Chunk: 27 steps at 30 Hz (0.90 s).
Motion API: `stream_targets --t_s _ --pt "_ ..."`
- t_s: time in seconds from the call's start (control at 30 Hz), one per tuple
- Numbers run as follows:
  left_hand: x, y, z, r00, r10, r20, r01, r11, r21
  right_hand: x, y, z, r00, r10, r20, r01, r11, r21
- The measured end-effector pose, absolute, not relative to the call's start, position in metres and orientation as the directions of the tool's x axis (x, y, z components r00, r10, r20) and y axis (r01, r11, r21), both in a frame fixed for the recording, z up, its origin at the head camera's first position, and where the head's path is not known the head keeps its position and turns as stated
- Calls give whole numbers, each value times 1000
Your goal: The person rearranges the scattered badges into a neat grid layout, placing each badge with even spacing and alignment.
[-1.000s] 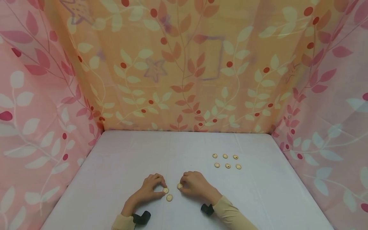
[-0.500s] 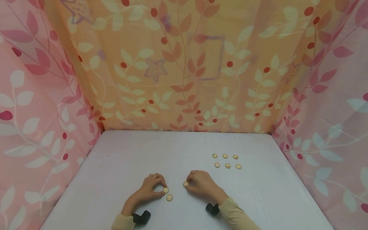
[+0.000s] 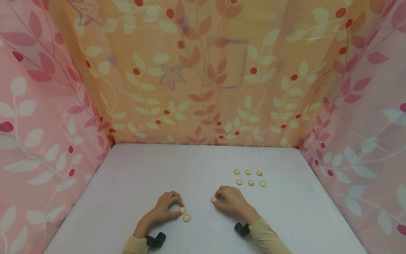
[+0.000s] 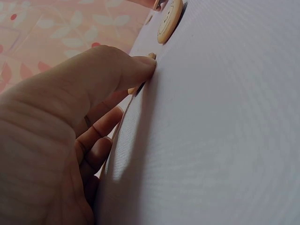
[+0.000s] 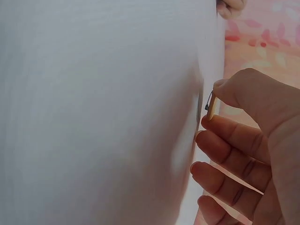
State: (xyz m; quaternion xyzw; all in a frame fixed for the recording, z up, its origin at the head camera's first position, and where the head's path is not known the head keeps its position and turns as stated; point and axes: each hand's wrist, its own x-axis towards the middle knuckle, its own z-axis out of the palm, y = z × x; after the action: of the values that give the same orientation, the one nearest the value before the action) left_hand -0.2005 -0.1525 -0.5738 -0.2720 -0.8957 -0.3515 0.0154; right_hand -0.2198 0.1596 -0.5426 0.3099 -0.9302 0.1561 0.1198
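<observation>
Head view: left hand [image 3: 165, 208] had fingers nearly closed, pinching round tan disc [image 3: 182, 210] by its edges at tabletop [image 3: 142, 169]; loose disc [image 3: 186, 218] lay just beside. Right hand [image 3: 233, 201] pinched raised disc [image 3: 214, 199], near six discs [image 3: 248, 172] in two rows. Hands faced each other, well apart.

Left wrist view: thumb hid most of gripped disc; other fingers curved loosely.

Right wrist view: raised disc showed edge-on, dark pin [image 5: 208, 101] on back, just off tabletop; spare fingers spread, slightly bent.
</observation>
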Motion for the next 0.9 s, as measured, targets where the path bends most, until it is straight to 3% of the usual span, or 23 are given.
stream_targets --t_s 0.9 --pt "-202 -154 -575 -861 480 167 461 600 653 -221 211 -544 -893 -354 277 -425 865 -267"
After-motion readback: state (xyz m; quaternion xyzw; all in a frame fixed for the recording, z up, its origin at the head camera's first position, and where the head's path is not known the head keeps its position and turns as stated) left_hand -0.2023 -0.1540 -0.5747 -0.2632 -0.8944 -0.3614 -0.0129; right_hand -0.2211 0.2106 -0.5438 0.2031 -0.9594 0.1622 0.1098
